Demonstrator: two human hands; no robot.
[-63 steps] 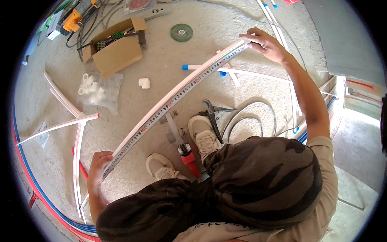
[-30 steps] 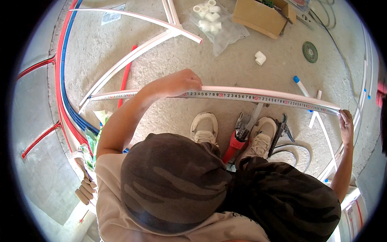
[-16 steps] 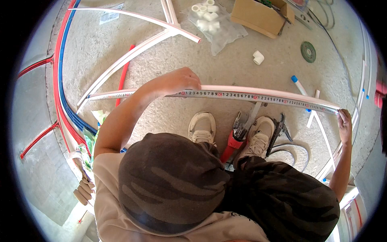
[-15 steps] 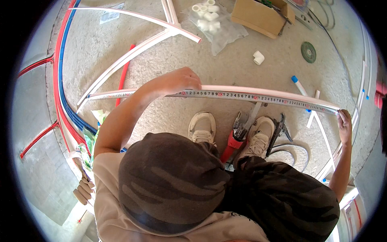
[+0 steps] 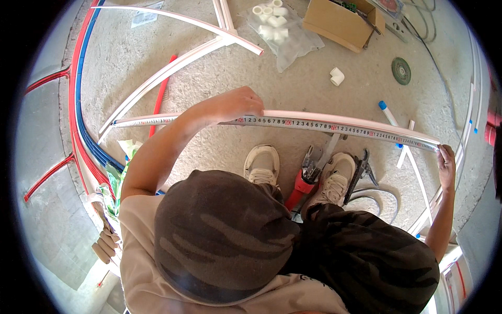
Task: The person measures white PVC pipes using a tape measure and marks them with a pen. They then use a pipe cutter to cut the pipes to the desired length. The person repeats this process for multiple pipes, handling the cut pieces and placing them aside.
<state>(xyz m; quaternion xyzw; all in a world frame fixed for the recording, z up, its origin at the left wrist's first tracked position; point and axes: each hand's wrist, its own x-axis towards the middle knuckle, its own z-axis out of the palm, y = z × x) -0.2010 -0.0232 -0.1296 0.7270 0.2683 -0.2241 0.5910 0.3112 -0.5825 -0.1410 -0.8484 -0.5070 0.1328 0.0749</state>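
A measuring tape (image 5: pixel 308 124) with a pale, marked blade stretches from left to right above my shoes, along a white pipe (image 5: pixel 334 115) with a pinkish stripe. My left hand (image 5: pixel 241 102) is closed around the pipe near its middle, and the tape blade passes beside and under it; the fingertips are partly hidden. At the pipe's right end, my right hand (image 5: pixel 446 163) pinches the end of the tape and pipe between bent fingers. The left end of the tape reaches a group of white pipes (image 5: pixel 157 79) on the floor.
A red-bodied tool (image 5: pixel 303 184) with a metal plate stands between my shoes (image 5: pixel 261 167). Farther off lie a white elbow fitting (image 5: pixel 337 77), a green disc (image 5: pixel 401 70), a bag of white fittings (image 5: pixel 285 42) and a cardboard box (image 5: pixel 337 26). Red and blue tubes (image 5: pixel 78 89) line the left wall.
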